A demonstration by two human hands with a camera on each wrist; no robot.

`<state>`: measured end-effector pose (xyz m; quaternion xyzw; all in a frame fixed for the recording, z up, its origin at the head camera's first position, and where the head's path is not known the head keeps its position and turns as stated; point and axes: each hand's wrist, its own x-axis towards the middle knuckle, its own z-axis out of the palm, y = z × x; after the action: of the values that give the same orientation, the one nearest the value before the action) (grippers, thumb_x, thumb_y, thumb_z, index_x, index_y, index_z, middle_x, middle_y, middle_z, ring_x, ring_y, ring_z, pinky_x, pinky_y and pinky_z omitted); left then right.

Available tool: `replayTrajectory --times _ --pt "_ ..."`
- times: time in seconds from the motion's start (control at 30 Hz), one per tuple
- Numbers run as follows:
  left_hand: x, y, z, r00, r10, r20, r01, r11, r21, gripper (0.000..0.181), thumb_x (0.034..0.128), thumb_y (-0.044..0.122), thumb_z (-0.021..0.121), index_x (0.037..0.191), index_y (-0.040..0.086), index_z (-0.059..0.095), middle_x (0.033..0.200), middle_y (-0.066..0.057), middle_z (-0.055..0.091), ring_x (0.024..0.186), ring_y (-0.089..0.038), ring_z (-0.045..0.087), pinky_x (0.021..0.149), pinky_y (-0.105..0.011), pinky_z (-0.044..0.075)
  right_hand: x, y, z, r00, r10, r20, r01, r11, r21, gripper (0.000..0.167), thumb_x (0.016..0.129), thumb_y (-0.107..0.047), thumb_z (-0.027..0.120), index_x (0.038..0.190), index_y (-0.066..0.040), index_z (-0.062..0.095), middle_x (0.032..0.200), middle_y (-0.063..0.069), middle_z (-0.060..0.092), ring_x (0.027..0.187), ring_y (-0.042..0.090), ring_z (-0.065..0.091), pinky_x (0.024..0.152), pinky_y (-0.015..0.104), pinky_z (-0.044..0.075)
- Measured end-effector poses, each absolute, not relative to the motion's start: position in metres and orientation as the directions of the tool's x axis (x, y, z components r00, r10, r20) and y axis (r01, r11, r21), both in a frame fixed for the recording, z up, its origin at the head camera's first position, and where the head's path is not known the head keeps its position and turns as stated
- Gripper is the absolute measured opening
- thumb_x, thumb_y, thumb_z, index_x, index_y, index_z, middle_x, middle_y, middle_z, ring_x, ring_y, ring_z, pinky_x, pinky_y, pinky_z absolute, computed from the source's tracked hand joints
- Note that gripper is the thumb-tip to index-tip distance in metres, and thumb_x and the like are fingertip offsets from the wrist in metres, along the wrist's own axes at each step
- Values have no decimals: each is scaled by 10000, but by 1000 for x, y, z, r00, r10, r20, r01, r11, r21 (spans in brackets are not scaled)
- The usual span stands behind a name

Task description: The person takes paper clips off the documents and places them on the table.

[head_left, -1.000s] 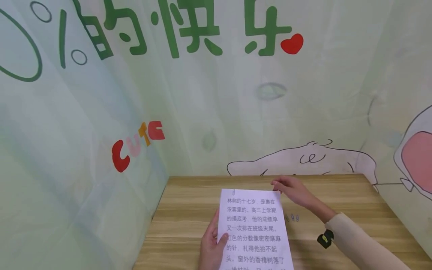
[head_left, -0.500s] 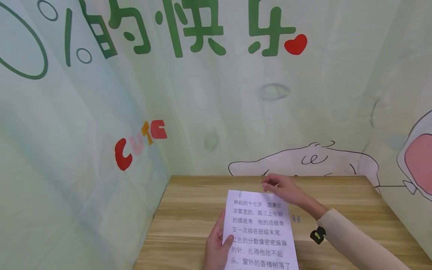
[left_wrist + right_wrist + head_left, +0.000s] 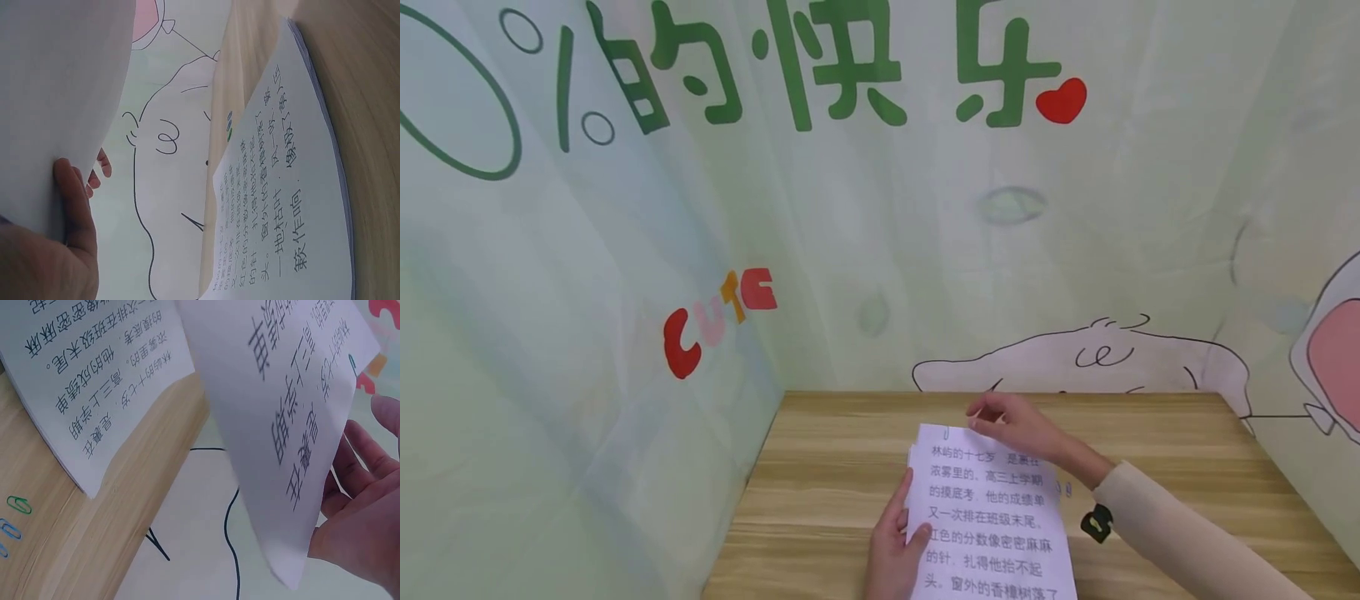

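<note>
My left hand (image 3: 897, 542) grips the left edge of an upright, tilted printed paper (image 3: 988, 517), its thumb on the printed front. How many sheets it holds, I cannot tell. A paper clip (image 3: 352, 365) sits on the paper's top edge. My right hand (image 3: 1018, 429) is at that top edge, right of the clip. In the right wrist view its fingers are loosely bent beside the edge, thumb apart, and nothing shows between them. The left wrist view shows the paper's blank back (image 3: 56, 94) and the left thumb or finger (image 3: 75, 200).
A stack of printed sheets (image 3: 306, 206) lies on the wooden table (image 3: 820, 483), mostly hidden behind the held paper in the head view. Beside it lie a green paper clip (image 3: 19, 504) and blue paper clips (image 3: 9, 529). A printed curtain (image 3: 850, 250) encloses the back and sides.
My right hand has moved left along the paper's top edge, toward the clip on it. The held paper and left hand have shifted right in the view, covering part of the loose clips.
</note>
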<state>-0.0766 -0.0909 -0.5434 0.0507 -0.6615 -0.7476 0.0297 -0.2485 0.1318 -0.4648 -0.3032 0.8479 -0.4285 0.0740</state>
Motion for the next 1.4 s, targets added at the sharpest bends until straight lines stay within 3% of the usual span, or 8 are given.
replayTrajectory --times 0.47,0.7,1.4 --pt "-73 -86 -540 -996 -87 -34 -23 -125 992 789 955 -105 601 1658 172 374 1207 -276 726 898 -273 794 739 -336 692 -246 113 -469 -742 -652 156 -498 382 -778 246 938 -195 800 1167 -144 725 994 -61 745 925 130 682 829 280 603" --pt "-74 -85 -543 -996 -73 -41 -33 -112 993 786 962 -100 591 1660 190 374 1201 -262 731 909 -252 795 752 -337 692 -245 106 -474 -743 -654 142 -488 384 -784 229 926 -161 809 1141 -175 728 994 -73 734 936 140 680 846 262 595" --pt "-73 -83 -550 -996 -80 -38 -29 -113 993 799 941 -116 598 1655 169 379 1192 -278 732 881 -245 801 748 -344 694 -243 104 -472 -752 -657 52 -346 327 -880 204 906 -25 782 1097 -60 719 949 44 775 848 201 721 747 239 627"
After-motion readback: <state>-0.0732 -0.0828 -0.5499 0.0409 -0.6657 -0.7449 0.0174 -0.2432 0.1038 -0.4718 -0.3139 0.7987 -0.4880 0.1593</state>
